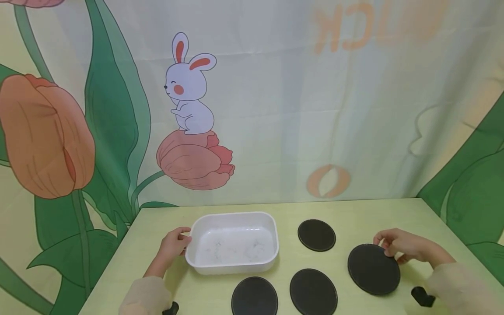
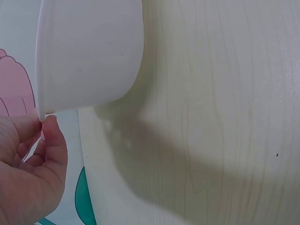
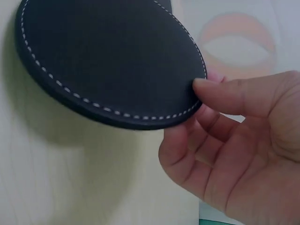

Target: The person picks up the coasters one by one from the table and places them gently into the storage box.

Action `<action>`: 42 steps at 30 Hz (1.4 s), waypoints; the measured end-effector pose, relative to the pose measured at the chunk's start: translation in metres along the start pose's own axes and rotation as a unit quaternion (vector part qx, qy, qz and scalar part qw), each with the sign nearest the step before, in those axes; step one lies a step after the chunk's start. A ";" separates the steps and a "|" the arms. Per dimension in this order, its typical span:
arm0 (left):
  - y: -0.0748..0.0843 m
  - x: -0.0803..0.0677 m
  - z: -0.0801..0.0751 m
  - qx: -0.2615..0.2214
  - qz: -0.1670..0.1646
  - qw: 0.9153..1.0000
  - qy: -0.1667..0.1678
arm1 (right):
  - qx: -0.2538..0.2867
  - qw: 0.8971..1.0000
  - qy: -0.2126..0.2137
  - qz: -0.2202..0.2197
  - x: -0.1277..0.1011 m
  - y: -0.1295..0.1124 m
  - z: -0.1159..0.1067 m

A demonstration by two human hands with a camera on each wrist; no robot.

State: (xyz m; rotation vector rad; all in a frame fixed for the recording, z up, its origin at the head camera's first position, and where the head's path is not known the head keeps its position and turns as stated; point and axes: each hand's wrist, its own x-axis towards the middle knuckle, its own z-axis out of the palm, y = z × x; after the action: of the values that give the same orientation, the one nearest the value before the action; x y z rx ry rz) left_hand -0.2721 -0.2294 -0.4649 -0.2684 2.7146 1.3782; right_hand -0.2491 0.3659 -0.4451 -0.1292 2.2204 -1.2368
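Note:
In the head view, a white rectangular tray [image 1: 232, 266] with rounded corners stands left of centre, its inside faintly marked. My left hand [image 1: 172, 246] pinches its left rim between thumb and fingers; the left wrist view shows the tray's outer wall [image 2: 93, 56] beside the hand [image 2: 35, 164]. On the right, my right hand [image 1: 407, 247] grips the edge of a round black coaster [image 1: 372, 270]. White stitching runs round that coaster [image 3: 112, 61] in the right wrist view. The right thumb lies on top, fingers underneath, and a shadow falls below the raised disc.
Three more black coasters lie on the pale wood-grain table [image 1: 393, 218]: one at the back [image 1: 316, 235], one at the front middle [image 1: 313, 292] and one before the tray [image 1: 254, 298]. A printed curtain [image 1: 256, 109] hangs behind the table.

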 end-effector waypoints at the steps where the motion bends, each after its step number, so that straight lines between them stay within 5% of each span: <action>1: 0.000 0.000 0.000 0.000 0.000 1.000 0.000 | 0.006 1.000 -0.008 -0.010 0.000 -0.001 -0.001; 10: 0.000 0.000 -0.001 -0.007 -0.003 1.000 0.000 | 0.062 0.993 -0.043 -0.087 0.004 -0.017 0.001; 21: 0.002 -0.002 -0.001 -0.003 0.000 1.000 0.002 | 0.145 0.980 -0.025 -0.138 0.019 -0.043 0.022; 42: 0.000 0.000 -0.001 -0.023 0.005 1.000 -0.002 | 0.216 0.964 0.000 -0.155 0.052 -0.099 0.080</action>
State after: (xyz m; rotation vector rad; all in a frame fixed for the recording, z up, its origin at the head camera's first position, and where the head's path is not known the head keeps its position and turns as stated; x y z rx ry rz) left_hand -0.2717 -0.2305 -0.4643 -0.2547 2.6883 1.4432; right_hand -0.2684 0.2321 -0.4207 -0.3109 1.9240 -1.8600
